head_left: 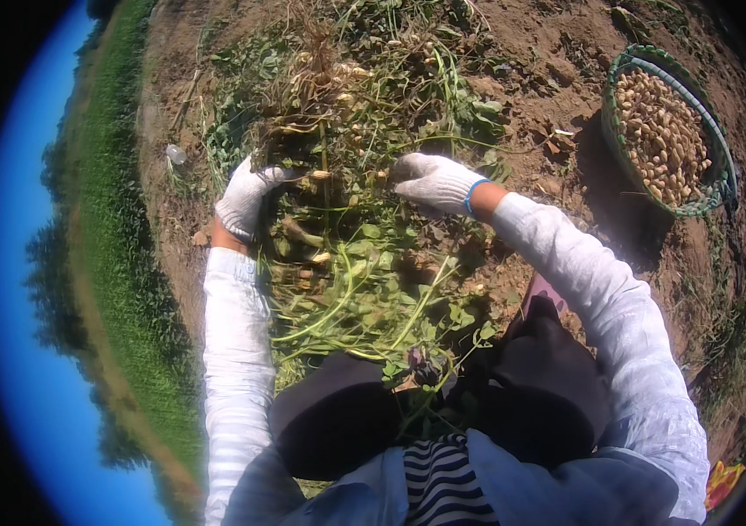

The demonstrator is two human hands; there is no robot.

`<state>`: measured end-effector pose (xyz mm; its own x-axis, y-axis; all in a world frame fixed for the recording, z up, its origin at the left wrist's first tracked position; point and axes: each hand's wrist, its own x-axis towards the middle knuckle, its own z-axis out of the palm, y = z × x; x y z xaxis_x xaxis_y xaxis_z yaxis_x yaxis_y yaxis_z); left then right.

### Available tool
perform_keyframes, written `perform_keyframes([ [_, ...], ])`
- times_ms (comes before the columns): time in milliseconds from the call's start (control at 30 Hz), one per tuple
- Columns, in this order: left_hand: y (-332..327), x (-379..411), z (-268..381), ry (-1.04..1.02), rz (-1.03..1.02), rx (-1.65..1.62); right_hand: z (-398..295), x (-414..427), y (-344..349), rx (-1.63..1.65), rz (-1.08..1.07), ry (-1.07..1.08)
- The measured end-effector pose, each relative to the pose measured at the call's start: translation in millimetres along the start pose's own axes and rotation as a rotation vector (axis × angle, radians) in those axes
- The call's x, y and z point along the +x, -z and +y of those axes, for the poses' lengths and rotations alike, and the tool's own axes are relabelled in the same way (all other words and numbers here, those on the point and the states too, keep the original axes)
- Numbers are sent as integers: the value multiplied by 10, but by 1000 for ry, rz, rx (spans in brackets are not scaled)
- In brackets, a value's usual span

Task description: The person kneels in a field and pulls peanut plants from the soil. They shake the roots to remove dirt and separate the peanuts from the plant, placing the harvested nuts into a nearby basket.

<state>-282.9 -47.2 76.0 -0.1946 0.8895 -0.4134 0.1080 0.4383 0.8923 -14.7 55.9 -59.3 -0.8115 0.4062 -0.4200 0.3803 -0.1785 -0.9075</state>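
Observation:
My left hand (249, 191), in a white knit glove, is closed at the left edge of a heap of uprooted peanut plants (373, 263), its thumb over the stems. Just right of that thumb a pale peanut pod (320, 175) hangs on a thin stalk. Across from it, my right hand (435, 181), gloved alike with a blue cuff edge, has its fingers curled over the plants. Another small pod (382, 174) shows by its fingertips; whether they grip it is unclear. Dry roots with several pods (320, 72) stick up beyond both hands.
A green woven basket (609, 125) holding many picked peanuts stands on the soil (543, 85) at the upper right. A small clear plastic piece (176, 154) lies left of the plants. My knees (340, 401) border the heap. A green crop field (123, 263) runs along the left.

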Motion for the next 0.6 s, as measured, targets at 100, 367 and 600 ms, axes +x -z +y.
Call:
perform_keyframes([
  [100,-38,-23,26,-6,-13,-40,172,425,-266,-366,55,141],
  [367,83,144,-168,-20,75,16,357,-99,-43,327,-229,-163],
  [600,-78,294,-176,48,-8,91,624,-10,-156,1042,-363,-135],
])
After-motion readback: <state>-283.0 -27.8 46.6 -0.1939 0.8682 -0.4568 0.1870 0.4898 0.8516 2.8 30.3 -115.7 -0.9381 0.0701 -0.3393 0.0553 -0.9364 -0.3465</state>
